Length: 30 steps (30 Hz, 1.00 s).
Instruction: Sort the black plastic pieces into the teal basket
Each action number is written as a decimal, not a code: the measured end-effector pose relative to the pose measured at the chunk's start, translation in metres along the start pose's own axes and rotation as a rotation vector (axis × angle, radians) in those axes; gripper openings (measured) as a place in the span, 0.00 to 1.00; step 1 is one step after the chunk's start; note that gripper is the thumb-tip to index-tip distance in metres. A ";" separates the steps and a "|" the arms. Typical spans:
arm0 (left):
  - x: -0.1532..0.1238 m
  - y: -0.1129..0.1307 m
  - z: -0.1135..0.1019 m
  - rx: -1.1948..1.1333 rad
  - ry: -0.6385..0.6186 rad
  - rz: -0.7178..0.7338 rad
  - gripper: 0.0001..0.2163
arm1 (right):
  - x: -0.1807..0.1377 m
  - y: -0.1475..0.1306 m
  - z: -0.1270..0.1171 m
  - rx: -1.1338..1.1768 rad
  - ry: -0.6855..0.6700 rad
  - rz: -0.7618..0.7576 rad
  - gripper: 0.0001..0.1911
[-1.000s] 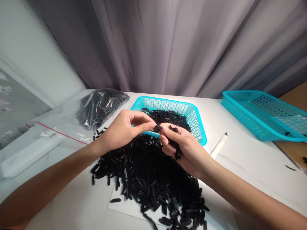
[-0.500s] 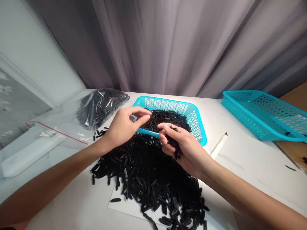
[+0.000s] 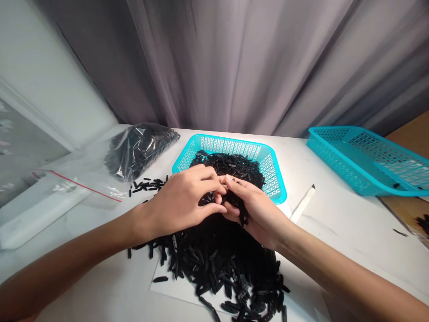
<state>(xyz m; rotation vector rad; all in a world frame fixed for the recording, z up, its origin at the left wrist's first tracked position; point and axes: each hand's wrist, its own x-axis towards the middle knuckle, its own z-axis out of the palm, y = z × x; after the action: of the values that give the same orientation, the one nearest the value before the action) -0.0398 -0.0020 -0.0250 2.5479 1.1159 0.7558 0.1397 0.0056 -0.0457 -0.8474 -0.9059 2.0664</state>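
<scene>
My right hand (image 3: 258, 205) is curled around a bunch of small, long black pieces (image 3: 244, 214), which look like plastic parts. My left hand (image 3: 187, 197) meets its fingertips, thumb and fingers bent in toward that bunch; what they grip is hidden. Both hands are above a big heap of the same black pieces (image 3: 214, 255), spread over a white sheet (image 3: 167, 284) on the table. Just behind the hands, a turquoise perforated basket (image 3: 275, 172) holds more pieces.
A clear zip bag (image 3: 142, 150) of black pieces lies at the left, near a long white object (image 3: 40, 214). At the right are a second turquoise basket (image 3: 355, 165) and a white pen-like stick (image 3: 303, 203). A grey curtain (image 3: 208, 67) hangs behind.
My left hand has moved right and down from over the basket's near edge to the right hand's fingertips. The right hand stays nearly in place, still holding its bunch.
</scene>
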 end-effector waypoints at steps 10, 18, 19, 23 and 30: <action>0.000 -0.004 0.005 0.030 0.070 0.039 0.05 | -0.001 -0.005 0.002 0.037 0.011 0.002 0.09; 0.002 -0.002 0.007 0.038 0.184 0.068 0.05 | -0.004 -0.011 0.003 -0.054 0.058 -0.097 0.08; 0.003 -0.001 0.006 0.034 0.199 0.065 0.05 | -0.004 -0.011 0.003 -0.069 0.058 -0.101 0.09; 0.004 -0.004 0.001 0.047 0.268 0.051 0.03 | -0.004 -0.009 0.004 -0.096 0.034 -0.067 0.11; 0.006 -0.010 -0.005 0.136 0.300 0.049 0.02 | -0.004 -0.006 0.001 -0.181 -0.024 -0.100 0.15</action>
<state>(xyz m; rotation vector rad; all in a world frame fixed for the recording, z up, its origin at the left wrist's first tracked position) -0.0455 0.0091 -0.0228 2.6427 1.2348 1.1419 0.1428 0.0054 -0.0393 -0.8545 -1.1384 1.9338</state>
